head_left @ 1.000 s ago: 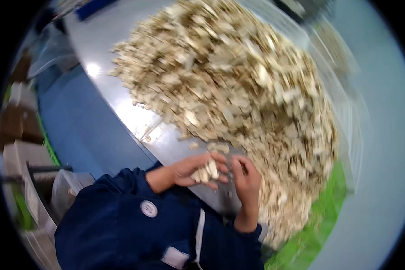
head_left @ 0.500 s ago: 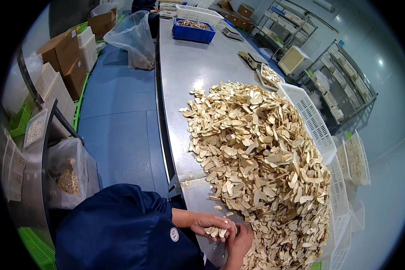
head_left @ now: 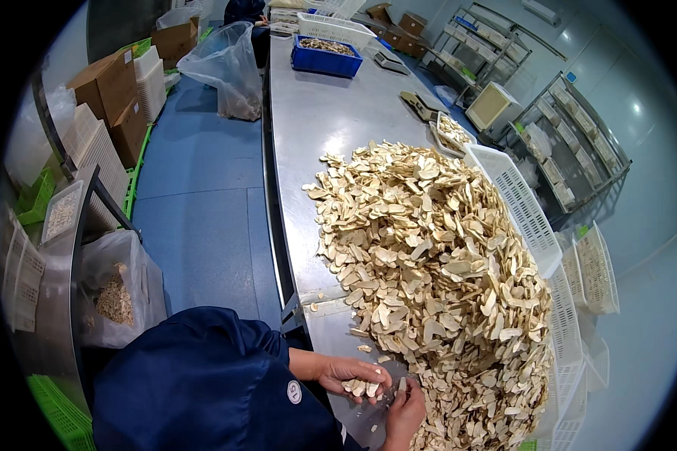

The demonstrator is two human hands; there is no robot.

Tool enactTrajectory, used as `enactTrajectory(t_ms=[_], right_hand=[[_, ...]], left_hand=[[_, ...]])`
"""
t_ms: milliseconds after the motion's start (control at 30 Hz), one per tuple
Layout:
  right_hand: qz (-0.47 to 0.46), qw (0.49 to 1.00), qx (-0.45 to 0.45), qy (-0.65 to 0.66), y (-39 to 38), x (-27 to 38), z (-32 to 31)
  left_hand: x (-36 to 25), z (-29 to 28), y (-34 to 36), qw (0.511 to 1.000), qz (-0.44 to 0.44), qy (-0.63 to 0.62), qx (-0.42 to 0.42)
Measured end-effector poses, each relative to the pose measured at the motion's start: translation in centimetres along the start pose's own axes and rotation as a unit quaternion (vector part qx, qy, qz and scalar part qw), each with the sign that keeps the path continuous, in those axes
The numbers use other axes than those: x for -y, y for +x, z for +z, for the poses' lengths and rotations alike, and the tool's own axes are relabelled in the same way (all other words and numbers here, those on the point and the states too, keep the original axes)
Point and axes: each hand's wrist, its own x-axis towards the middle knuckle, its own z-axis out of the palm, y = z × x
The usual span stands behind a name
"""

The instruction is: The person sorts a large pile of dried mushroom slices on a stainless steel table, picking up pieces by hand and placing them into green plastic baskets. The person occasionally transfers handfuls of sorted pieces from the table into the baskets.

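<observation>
A large heap of pale cream dried slices (head_left: 429,255), shaped like cut mushroom, lies on the steel table (head_left: 308,135). By the heap's near left edge, my left hand (head_left: 346,370) is closed around several slices (head_left: 362,388), which show along its fingers. To its right, my right hand (head_left: 406,412) pinches a single slice (head_left: 402,385) upright between thumb and fingers, against the side of the heap. A small gap parts the two hands. A few loose bits (head_left: 364,348) lie on the bare metal just beyond them.
White perforated baskets (head_left: 515,207) line the heap's right side. Farther along stand a tray of slices (head_left: 453,131), scales (head_left: 420,105) and a blue crate (head_left: 325,56). Clear plastic bags (head_left: 226,71), one on the floor, and boxes (head_left: 113,86) are at left. Another person (head_left: 244,11) is at the far end.
My right hand has drawn away from my left, slightly to the right, and a slice now shows in its fingers. My left hand stays nearly where it was, still holding its slices.
</observation>
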Motion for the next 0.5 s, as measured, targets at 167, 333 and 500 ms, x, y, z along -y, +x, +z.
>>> enactTrajectory(t_ms=[167,333,500], right_hand=[[0.072,0.997,0.018,0.017,0.1,1.6,-2.0],[-0.066,0.99,0.009,0.123,0.0,4.6,-3.8],[-0.128,0.989,-0.042,0.058,0.6,4.5,-3.2]], left_hand=[[0.1,-0.1,0.1,1.0,0.0,-0.003,-0.004],[0.0,-0.1,0.0,0.999,-0.003,-0.054,0.001],[-0.1,0.5,0.4,0.998,-0.016,-0.064,-0.016]])
